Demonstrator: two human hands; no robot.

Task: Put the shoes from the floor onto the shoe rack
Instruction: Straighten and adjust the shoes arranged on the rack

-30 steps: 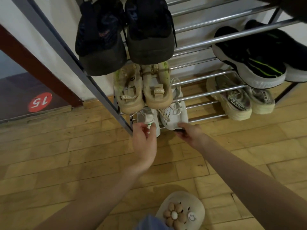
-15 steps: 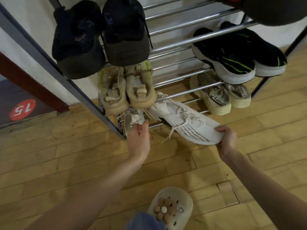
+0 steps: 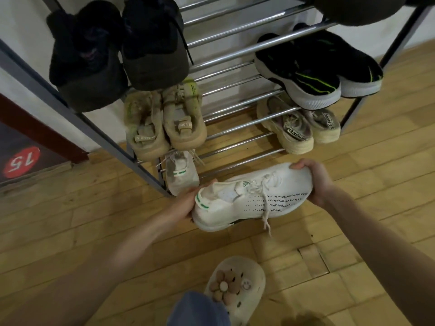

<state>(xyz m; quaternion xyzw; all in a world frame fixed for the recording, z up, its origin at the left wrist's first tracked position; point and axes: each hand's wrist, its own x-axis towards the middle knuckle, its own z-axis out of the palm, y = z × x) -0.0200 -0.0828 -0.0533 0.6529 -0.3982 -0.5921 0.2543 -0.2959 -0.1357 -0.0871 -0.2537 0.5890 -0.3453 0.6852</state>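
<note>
White sneaker (image 3: 254, 196): green heel stripe, black dotted side pattern. Shoe rack (image 3: 235, 52): chrome bars. Floor (image 3: 70, 220): yellow-brown wood.

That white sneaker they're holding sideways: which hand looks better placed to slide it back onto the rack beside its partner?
Probably the left hand: it grips the white sneaker's heel nearest the partner shoe. The right hand holds the toe.
</note>
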